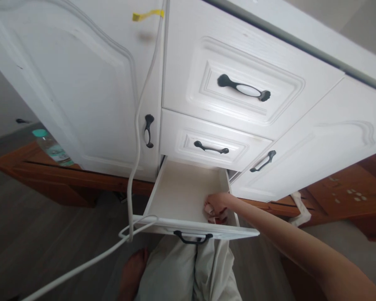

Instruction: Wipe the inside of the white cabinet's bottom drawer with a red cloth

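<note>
My right hand (218,201) reaches down into the open bottom drawer (181,188) of a white cabinet, near its front right corner. Its fingers are closed on a crumpled pinkish cloth (218,219), which lies against the drawer floor; part of the cloth is hidden under the hand. Elsewhere the visible drawer floor is bare. A black handle (192,239) is fixed to the drawer front. My left hand is out of view.
A white cable (134,167) hangs before the cabinet and loops by the drawer's left front corner. Two closed drawers with black handles (244,89) sit above. A plastic bottle (54,148) stands left on brown wooden furniture (50,177). A whitish cloth (301,211) hangs at right.
</note>
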Demonstrator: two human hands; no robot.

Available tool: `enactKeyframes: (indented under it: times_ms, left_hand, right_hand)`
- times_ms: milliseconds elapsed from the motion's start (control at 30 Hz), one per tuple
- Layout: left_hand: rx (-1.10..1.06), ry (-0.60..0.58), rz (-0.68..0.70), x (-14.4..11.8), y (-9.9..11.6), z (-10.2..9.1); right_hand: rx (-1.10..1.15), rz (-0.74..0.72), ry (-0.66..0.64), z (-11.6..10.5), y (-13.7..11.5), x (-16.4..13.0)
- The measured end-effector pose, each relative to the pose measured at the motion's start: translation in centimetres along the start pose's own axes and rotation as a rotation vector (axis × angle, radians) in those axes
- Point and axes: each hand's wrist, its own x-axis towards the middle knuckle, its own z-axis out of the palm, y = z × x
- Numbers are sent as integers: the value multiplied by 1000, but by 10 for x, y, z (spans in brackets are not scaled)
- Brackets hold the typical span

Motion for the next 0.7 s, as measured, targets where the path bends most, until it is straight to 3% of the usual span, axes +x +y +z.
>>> enactKeyframes:
  times_ms: [100,200,367,433,500,600,700]
  left_hand:
    - [-28,37,27,5,-6,10]
    - [-68,55,39,7,-10,15]
    - [-105,67,47,6,-10,13]
    - [-91,70,29,6,-9,14]
    - [-85,76,18,9,-10,18]
    - [-92,97,35,13,-13,23]
    - [-99,114,34,16,-14,25]
  right_hand:
    - [-103,-98,-27,20,-6,-14]
    - [-47,-161,82,11,-4,-14]
    - [415,-42,555,-51,-16,30]
    - [730,-36,766,-79,-35,55]
    - [975,-63,880,-102,-60,78]
    - [1090,-109,872,-122,-97,102]
    - [1148,-131,808,-122,-120,110]
